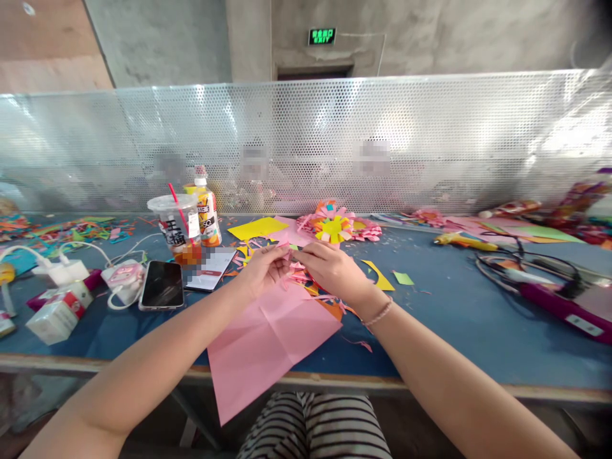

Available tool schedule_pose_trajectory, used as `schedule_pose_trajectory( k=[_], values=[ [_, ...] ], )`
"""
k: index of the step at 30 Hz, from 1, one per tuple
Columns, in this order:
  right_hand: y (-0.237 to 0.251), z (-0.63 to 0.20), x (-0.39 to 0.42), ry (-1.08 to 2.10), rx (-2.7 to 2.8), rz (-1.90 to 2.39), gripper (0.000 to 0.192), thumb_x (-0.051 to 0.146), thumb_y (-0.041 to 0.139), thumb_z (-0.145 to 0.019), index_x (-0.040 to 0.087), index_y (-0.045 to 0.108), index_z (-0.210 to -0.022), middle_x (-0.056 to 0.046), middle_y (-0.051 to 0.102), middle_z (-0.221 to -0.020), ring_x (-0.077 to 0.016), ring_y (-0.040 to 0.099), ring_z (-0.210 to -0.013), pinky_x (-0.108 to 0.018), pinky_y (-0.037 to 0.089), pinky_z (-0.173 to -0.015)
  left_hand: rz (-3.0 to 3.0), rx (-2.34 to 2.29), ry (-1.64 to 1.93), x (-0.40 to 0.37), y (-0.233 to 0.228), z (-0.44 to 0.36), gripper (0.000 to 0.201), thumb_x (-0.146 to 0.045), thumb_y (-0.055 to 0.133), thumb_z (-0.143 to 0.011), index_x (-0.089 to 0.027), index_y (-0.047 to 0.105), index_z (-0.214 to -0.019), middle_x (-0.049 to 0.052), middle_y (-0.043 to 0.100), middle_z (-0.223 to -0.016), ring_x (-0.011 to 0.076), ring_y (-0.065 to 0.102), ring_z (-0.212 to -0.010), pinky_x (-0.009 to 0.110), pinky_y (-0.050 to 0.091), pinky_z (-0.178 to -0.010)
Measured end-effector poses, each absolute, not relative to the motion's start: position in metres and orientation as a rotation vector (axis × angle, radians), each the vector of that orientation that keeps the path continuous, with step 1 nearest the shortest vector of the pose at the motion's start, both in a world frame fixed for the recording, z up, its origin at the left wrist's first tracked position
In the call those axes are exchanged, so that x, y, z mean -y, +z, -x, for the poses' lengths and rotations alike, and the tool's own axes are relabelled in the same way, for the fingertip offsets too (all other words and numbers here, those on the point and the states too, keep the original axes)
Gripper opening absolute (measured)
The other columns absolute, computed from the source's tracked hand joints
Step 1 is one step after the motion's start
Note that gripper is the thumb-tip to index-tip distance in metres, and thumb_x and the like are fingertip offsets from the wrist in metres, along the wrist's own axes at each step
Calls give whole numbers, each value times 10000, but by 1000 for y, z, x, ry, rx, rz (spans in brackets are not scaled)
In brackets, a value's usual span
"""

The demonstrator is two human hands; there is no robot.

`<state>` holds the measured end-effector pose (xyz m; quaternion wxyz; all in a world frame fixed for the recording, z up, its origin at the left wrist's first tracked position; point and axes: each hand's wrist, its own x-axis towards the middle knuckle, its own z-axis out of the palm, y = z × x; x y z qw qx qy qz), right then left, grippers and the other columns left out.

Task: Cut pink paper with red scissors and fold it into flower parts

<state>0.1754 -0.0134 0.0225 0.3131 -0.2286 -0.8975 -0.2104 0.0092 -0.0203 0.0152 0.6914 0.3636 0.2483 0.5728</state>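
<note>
My left hand [266,269] pinches a small pink paper piece [285,247] between thumb and fingers, above the middle of the table. My right hand [332,271] meets it from the right, fingertips pressed together at the same piece; its exact shape is mostly hidden by the fingers. Under my hands lies a creased pink sheet [275,344], one corner hanging over the table's front edge. Cut pink strips [299,274] lie just behind and below my fingers. Beyond them sits a pink paper flower with a yellow centre [331,229].
Left stand a lidded drink cup with a red straw [178,233] and a juice bottle [208,217], near a phone [162,285] and chargers [67,271]. A yellow glue gun [463,241] and a purple power strip [564,309] with cables lie right. A perforated metal screen [306,127] closes the back.
</note>
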Motion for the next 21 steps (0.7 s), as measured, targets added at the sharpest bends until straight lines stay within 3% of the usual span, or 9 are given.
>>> schedule_pose_trajectory(
  k=[8, 15, 21],
  values=[
    [23, -174, 15, -341, 2316, 580, 308, 116, 362, -822, 210, 550, -1046, -66, 556, -861, -136, 513, -759, -266, 440, -652, -858, -557, 1266, 19, 14, -9, 80, -119, 640, -619, -120, 561, -606, -32, 537, -524, 30, 503, -495, 163, 410, -520],
    [21, -165, 9, 133, 2064, 662, 91, 176, 418, -804, 176, 505, -775, -20, 531, -695, -116, 482, -647, -243, 393, -609, -936, -560, 1255, 20, 15, -10, 96, -162, 644, -626, -117, 560, -614, -36, 526, -519, 25, 482, -478, 154, 385, -493],
    [17, -159, 8, 340, 2085, 752, 192, 232, 386, -820, 174, 440, -645, 9, 460, -599, -96, 430, -561, -224, 345, -538, -1037, -578, 1254, 21, 13, -9, 119, -181, 638, -627, -114, 544, -596, -26, 520, -525, 37, 478, -485, 168, 378, -500]
  ],
)
